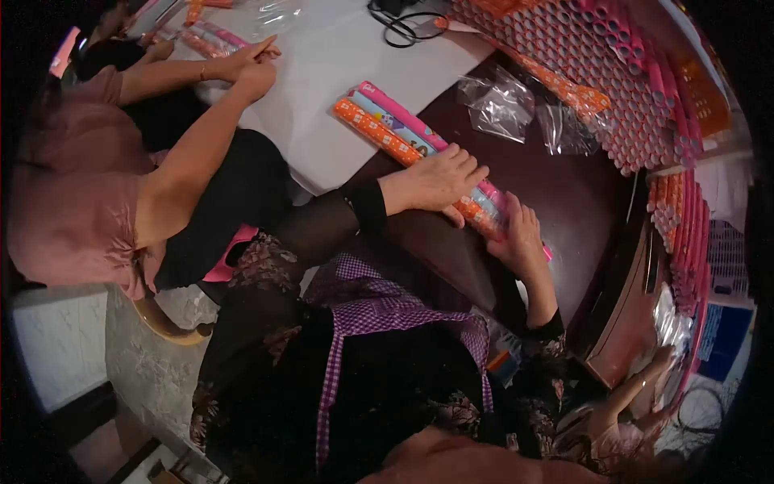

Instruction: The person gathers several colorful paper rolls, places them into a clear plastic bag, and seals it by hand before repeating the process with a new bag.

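Three wrapped rolls, orange, light blue and pink, lie side by side as a bundle, slanting from the white table part onto the dark tabletop. Across the middle of the bundle rests my left hand, its fingers wrapped over the rolls. My right hand grips the near right end, with the thumb side against the orange roll. Clear film seems to cover the rolls near my hands. A bit of pink shows just right of my right hand.
Crumpled clear plastic bags lie beyond the bundle. Many stacked rolls fill the back right. A black cable lies at the back. One co-worker sits at the left, arms over the white table; another person's hands are at the lower right.
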Demonstrator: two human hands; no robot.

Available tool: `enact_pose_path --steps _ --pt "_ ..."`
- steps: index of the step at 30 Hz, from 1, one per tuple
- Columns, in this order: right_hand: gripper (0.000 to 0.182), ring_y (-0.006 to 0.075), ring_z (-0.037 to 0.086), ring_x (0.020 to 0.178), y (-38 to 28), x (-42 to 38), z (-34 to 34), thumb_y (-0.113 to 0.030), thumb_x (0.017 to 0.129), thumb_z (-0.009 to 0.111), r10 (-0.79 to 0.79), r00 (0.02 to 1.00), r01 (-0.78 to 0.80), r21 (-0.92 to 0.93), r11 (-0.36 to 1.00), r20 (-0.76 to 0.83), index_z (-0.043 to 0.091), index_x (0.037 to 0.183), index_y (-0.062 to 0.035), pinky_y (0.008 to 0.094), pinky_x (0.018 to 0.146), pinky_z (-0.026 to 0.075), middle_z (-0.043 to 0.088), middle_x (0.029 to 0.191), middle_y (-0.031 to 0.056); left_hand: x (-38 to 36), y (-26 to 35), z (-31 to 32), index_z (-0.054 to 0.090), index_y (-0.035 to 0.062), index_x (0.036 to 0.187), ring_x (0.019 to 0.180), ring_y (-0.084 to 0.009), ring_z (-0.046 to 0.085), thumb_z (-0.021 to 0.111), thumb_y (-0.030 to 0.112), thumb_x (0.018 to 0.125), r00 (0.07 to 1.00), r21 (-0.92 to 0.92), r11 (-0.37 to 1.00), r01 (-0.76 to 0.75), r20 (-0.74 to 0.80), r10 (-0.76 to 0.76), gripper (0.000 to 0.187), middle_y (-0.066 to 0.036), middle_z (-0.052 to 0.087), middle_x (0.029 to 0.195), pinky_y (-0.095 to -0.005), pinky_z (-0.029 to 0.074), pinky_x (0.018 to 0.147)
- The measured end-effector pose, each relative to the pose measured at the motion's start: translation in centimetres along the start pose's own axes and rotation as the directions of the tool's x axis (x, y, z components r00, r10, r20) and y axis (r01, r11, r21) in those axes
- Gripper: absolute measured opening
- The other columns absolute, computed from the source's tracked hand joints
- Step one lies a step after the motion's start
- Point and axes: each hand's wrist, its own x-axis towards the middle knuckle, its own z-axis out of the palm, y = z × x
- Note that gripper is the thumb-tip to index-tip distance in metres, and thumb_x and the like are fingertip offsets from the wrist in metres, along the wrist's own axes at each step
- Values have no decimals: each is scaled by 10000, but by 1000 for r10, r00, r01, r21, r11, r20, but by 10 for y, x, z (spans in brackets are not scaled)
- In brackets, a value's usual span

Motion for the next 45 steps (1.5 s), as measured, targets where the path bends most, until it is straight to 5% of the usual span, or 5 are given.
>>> enact_pose_path --steps 7,15,24,31,45 --pt "806 362 480 1195 21 -18 -2 -247 689 783 25 999 -23 57 998 -33 418 1385 -71 444 1012 384 500 1309 174 4 -4 12 500 -68 1225 1026 -328 519 768 590 570 999 -124 992 8 32 -5 966 -164 533 1099 -420 413 949" --pt "261 283 564 1101 67 -57 -22 -130 845 665 211 953 -170 194 966 -219 679 1106 -146 416 954 396 610 1149 89 7 -5 10 445 -29 1286 1128 -369 491 792 572 549 985 -155 986 57 169 -30 1012 -189 507 1184 -456 381 1021" --pt "254 240 547 1040 44 2 -18 -43 777 679 -305 939 311 14 950 -161 680 1015 -132 362 886 425 592 1078 45 11 -6 8 466 -17 1269 1056 -329 500 760 607 543 995 -106 994 3 96 7 1001 -149 512 1111 -431 395 985" --pt "199 248 537 987 49 13 -11 -32 752 665 -360 915 384 114 916 -184 651 941 -94 366 858 433 570 1042 58 15 -6 5 455 -13 1277 1059 -323 491 761 607 539 992 -135 991 10 126 7 1011 -144 501 1128 -448 389 981" --pt "117 229 508 941 60 -10 -26 -93 823 579 -397 917 389 -131 912 -39 621 912 -31 339 854 426 545 947 76 16 -7 3 400 -41 1346 1114 -344 489 784 589 540 983 -140 990 32 186 -5 1093 -171 498 1209 -460 390 992"
